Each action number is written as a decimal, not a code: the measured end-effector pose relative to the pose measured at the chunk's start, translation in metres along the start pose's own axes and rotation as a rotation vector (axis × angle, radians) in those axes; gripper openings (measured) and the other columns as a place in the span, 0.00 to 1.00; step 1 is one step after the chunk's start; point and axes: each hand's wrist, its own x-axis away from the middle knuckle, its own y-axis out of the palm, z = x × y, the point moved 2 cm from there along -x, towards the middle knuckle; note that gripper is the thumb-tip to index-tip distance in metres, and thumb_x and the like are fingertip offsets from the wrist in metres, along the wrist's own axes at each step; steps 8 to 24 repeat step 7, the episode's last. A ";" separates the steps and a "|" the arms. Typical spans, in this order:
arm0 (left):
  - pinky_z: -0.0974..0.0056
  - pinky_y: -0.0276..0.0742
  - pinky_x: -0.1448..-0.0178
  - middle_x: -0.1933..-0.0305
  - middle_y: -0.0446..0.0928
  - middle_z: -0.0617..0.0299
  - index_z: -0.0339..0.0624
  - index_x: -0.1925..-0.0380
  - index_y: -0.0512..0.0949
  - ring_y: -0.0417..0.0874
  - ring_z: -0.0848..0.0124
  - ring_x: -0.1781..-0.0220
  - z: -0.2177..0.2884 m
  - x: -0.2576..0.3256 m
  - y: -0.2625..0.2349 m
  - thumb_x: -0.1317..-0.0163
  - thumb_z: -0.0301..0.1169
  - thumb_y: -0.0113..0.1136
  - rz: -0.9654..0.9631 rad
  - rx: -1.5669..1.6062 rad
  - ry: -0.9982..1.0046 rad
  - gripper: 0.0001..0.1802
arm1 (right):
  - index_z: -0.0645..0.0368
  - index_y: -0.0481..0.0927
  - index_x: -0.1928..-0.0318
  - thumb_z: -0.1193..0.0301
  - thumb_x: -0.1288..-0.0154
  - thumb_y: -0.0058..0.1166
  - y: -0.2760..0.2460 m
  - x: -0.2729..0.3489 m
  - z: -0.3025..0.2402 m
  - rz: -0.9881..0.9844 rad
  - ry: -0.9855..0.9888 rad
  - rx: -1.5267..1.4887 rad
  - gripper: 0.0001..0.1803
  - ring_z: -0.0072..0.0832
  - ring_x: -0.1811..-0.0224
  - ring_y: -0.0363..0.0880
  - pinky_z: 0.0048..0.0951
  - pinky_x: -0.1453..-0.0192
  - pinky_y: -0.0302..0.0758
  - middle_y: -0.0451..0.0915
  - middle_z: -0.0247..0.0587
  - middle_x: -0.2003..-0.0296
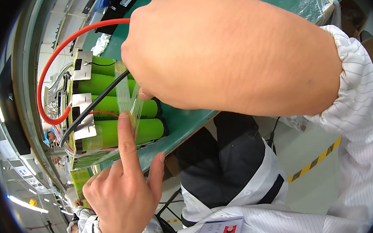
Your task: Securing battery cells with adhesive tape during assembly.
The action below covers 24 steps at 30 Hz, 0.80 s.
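Observation:
A pack of green cylindrical battery cells [106, 105] with metal tabs, a red wire [54, 56] and a black wire [93, 107] lies on the green bench mat [187, 121]. My left hand [122, 187] presses its index fingertip on a strip of clear filament tape [128, 99] laid across the cells. My right hand [225, 47] fills the upper middle of the view, very close to the camera. It holds the upper end of the same tape strip above the pack; its fingertips are hidden under the hand.
A clear plastic bag [313, 1] lies at the mat's far right edge. Black and white parts [112, 8] sit at the back of the bench. Other workers in white coats [77, 226] show at lower left. Yellow-black floor tape [313, 163] runs at lower right.

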 end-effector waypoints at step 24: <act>0.62 0.71 0.76 0.70 0.84 0.50 0.31 0.29 0.60 0.81 0.61 0.82 -0.004 0.020 -0.010 0.37 0.39 0.64 0.041 0.087 -0.017 0.40 | 0.55 0.88 0.71 0.55 0.38 0.63 -0.021 0.003 -0.010 -0.013 0.004 0.009 0.16 0.43 0.70 0.86 0.37 0.64 0.82 0.84 0.42 0.77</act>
